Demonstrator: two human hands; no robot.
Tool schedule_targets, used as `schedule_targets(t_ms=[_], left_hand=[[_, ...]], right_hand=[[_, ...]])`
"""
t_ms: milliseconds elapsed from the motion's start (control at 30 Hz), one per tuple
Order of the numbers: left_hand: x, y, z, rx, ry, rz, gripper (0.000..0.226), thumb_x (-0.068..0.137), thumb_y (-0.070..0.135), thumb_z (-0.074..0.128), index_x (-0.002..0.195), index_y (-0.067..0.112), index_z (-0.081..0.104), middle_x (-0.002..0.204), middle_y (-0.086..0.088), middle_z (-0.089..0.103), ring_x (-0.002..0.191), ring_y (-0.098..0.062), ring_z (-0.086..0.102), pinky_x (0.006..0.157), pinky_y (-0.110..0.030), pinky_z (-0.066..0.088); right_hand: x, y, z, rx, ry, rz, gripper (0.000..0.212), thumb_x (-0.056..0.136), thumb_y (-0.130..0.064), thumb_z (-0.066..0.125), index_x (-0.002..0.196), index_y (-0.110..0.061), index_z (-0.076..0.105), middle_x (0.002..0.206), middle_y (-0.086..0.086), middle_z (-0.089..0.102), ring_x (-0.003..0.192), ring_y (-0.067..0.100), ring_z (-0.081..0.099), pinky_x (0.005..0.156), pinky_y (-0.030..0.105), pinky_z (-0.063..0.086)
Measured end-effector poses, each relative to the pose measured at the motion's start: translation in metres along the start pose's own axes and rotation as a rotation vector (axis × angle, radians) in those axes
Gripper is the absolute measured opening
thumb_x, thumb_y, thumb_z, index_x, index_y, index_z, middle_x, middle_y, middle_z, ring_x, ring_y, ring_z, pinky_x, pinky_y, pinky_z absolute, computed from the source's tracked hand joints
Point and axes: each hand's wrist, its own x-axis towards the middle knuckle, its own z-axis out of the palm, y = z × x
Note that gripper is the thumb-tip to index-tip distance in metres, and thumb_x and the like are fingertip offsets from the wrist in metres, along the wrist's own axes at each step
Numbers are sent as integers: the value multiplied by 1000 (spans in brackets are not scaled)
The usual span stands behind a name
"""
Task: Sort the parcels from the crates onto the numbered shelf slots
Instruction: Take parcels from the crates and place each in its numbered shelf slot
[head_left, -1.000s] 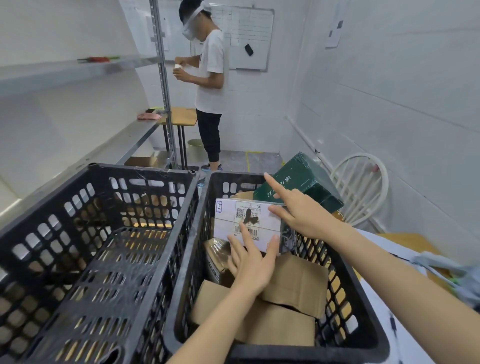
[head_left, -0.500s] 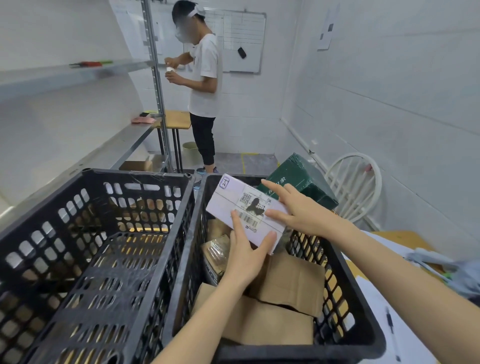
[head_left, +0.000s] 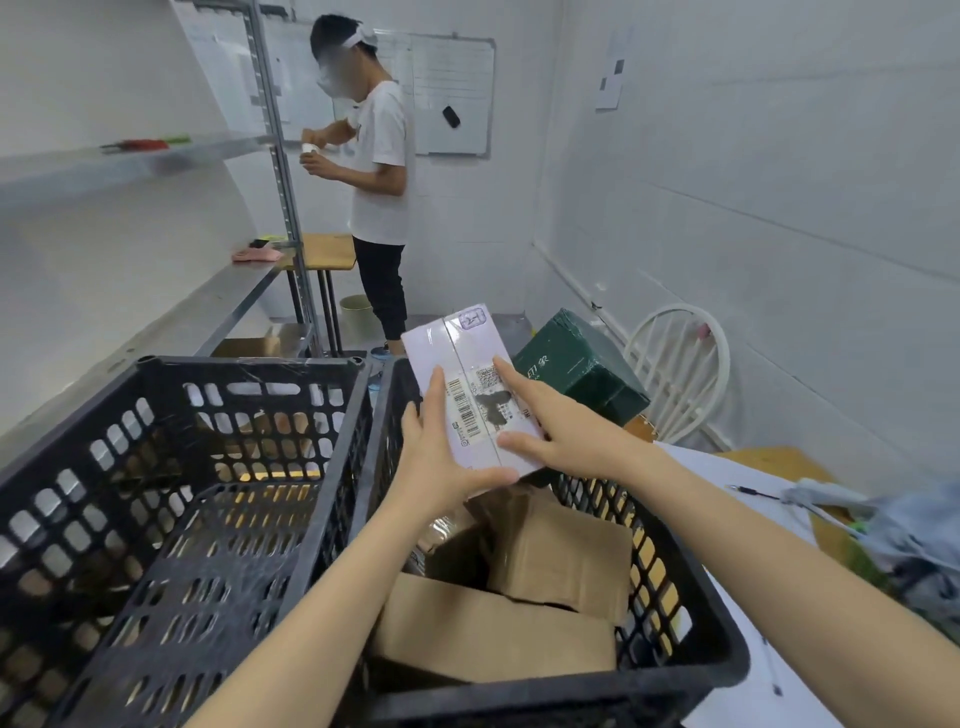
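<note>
A pale lilac parcel (head_left: 460, 358) with a barcode label is held upright above the right black crate (head_left: 691, 670). My left hand (head_left: 441, 462) grips its lower left edge, thumb under the bottom. My right hand (head_left: 556, 431) holds the right side, with the index finger stretched across the label. Brown cardboard parcels (head_left: 550, 561) lie inside the right crate. A dark green box (head_left: 576, 364) sits at that crate's far right corner. The left black crate (head_left: 171, 499) holds a few brown parcels low down. The metal shelf (head_left: 223, 306) runs along the left wall.
A person in a white shirt (head_left: 379, 171) stands at the far end by the shelf post (head_left: 283, 171) and a whiteboard. A white chair (head_left: 680, 364) stands at right. A table (head_left: 753, 519) with papers and clutter lies to the right.
Both hands lifted the lilac parcel out of the right crate and turned it from lying sideways to standing upright, label toward me.
</note>
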Motion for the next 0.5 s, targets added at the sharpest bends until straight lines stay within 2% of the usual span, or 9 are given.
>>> schedule_targets(t_ms=[67, 133, 267, 433, 500], left_hand=[[1, -5, -4, 11, -28, 6, 147, 48, 64, 87, 146, 47, -21, 151, 2, 25, 131, -11, 32, 111, -40, 33], [2, -8, -9, 38, -42, 17, 147, 43, 75, 80, 140, 53, -28, 151, 7, 31, 131, -17, 39, 108, -48, 39], [3, -5, -25, 74, -43, 64, 142, 51, 68, 79, 141, 50, -29, 152, 10, 30, 133, -13, 37, 109, -38, 38], [6, 1, -50, 92, -6, 137, 143, 59, 51, 87, 147, 42, -25, 154, 10, 27, 133, -8, 35, 103, -25, 36], [5, 2, -62, 111, 13, 157, 143, 58, 53, 86, 147, 42, -26, 154, 10, 28, 133, -8, 37, 102, -26, 38]], right_hand=[[-1, -5, 5, 18, 16, 5, 87, 96, -45, 55, 152, -37, -11, 154, -2, 32, 127, 9, 44, 105, 32, 43], [0, -9, 9, 57, 23, 12, 89, 95, -45, 55, 151, -39, -15, 155, -4, 31, 127, 9, 45, 106, 34, 43], [6, -17, 13, 88, 34, 22, 93, 94, -49, 55, 147, -47, -20, 155, -5, 30, 127, 12, 48, 106, 41, 43], [16, -39, 8, 121, 82, 9, 96, 93, -45, 57, 146, -46, -23, 160, -7, 20, 137, 15, 40, 112, 45, 37], [20, -50, 5, 142, 103, -3, 98, 93, -44, 59, 146, -48, -23, 160, -8, 21, 135, 15, 43, 111, 46, 38]])
